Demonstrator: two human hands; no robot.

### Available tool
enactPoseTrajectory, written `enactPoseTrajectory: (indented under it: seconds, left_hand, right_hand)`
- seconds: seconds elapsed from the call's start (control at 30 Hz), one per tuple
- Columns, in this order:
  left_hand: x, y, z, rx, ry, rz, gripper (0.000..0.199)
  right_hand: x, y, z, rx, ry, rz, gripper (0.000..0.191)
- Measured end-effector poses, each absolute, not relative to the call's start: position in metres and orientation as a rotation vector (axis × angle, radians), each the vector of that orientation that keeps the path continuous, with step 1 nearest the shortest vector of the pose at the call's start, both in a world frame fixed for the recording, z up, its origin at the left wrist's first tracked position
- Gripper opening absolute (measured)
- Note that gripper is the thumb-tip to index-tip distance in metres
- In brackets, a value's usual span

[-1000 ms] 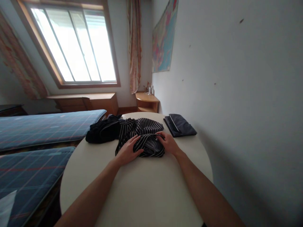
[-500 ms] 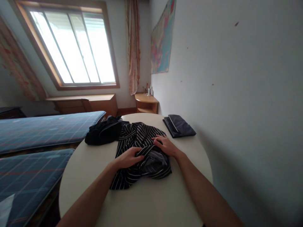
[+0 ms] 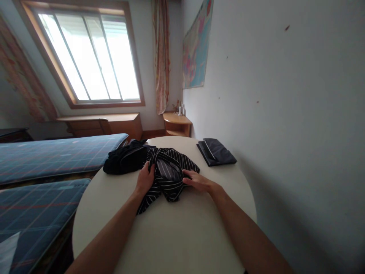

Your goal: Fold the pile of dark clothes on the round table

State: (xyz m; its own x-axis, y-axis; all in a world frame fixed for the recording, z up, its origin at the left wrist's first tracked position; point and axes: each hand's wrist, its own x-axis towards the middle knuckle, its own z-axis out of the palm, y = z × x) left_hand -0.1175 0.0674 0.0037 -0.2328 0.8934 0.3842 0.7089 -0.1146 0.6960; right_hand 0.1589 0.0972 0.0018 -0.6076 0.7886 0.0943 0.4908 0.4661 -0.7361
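A black garment with thin white stripes [image 3: 171, 190] lies bunched on the white oval table [image 3: 182, 236], its greyish inner side showing through an opening between my hands. My left hand [image 3: 145, 177] is closed on the cloth at the left edge of that opening. On the opposite edge, my right hand [image 3: 196, 180] pinches the fabric between thumb and fingers. The garment's lower left corner trails toward me on the tabletop. What kind of garment it is, I cannot tell.
Crumpled black clothing [image 3: 125, 156] sits to the left, touching the striped garment. A folded dark item [image 3: 216, 152] lies at the table's right, near the wall [image 3: 285, 133]. Blue plaid mattresses [image 3: 42, 205] stand left of the table.
My left hand has moved up and away from me, taking the near edge of the striped cloth with it. My right hand has shifted slightly nearer. The cloth's opening now faces up.
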Motion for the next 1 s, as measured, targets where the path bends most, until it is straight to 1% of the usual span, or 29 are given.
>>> enactPoseTrajectory:
  seconds: [0.13,0.2,0.27,0.4,0.47,0.5,0.6,0.67,0.8,0.93,1.0]
  left_hand:
    - [-0.121,0.072,-0.006,1.827,2.086,0.977,0.023]
    - [-0.120,0.070,-0.005,1.842,2.096,0.914,0.022]
    - [-0.118,0.067,0.001,1.891,2.140,0.816,0.022]
    - [-0.113,0.058,0.014,2.012,2.228,0.647,0.025]
    - [-0.111,0.055,0.019,2.026,2.168,0.660,0.024]
    - [-0.110,0.054,0.020,2.026,2.126,0.668,0.023]
    - [-0.109,0.052,0.024,2.014,2.053,0.721,0.022]
    - [-0.110,0.052,0.025,1.983,2.073,0.833,0.025]
    - [-0.115,0.055,0.021,1.921,2.050,1.062,0.033]
    - [-0.119,0.062,0.004,2.031,1.802,1.084,0.042]
    - [-0.120,0.064,-0.004,2.148,1.671,1.035,0.053]
  right_hand:
    - [0.152,0.093,0.000,-1.076,-2.429,0.764,0.096]
    - [0.149,0.092,-0.002,-1.112,-2.477,0.650,0.097]
    - [0.149,0.093,-0.003,-1.145,-2.475,0.607,0.088]
    - [0.153,0.094,0.002,-1.050,-2.447,0.624,0.049]
    - [0.157,0.095,0.007,-1.022,-2.433,0.631,0.033]
    - [0.159,0.095,0.010,-1.008,-2.422,0.641,0.029]
    - [0.163,0.097,0.018,-0.899,-2.353,0.753,0.033]
    - [0.164,0.098,0.021,-0.848,-2.276,0.816,0.036]
    - [0.162,0.104,0.017,-1.034,-2.133,0.657,0.035]
    - [0.160,0.110,0.006,-1.146,-2.056,0.567,0.025]
    - [0.159,0.112,0.001,-1.147,-2.072,0.585,0.027]
